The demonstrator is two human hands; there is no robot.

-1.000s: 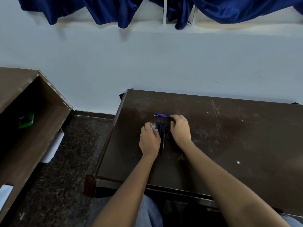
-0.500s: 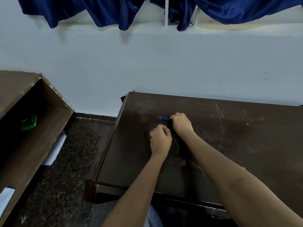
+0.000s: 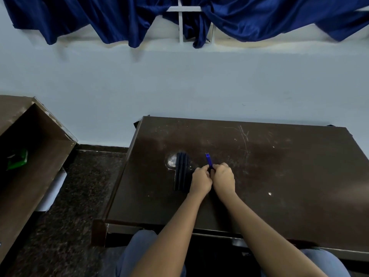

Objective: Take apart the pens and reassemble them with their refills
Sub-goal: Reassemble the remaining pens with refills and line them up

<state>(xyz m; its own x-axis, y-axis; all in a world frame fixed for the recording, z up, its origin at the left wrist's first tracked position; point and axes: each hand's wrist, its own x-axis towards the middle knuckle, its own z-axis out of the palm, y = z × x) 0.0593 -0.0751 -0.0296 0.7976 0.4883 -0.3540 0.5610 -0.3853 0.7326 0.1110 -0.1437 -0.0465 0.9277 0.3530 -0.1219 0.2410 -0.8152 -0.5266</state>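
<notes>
Several dark pen barrels lie side by side on the brown desk, pointing away from me. Just right of them my left hand and my right hand meet, fingers pinched together. A small bunch of blue refills sticks up from between the fingertips of both hands, its tips pointing away. The lower ends of the refills are hidden inside the hands.
A pale scuffed patch marks the desk left of the barrels. A white speck lies to the right. An open brown cabinet with a green item stands at the left across a dark floor. The wall is close behind the desk.
The refills lay flat on the desk under my right fingers; now both hands hold them up, right of the barrels. My left hand has left the barrels, which lie uncovered.
</notes>
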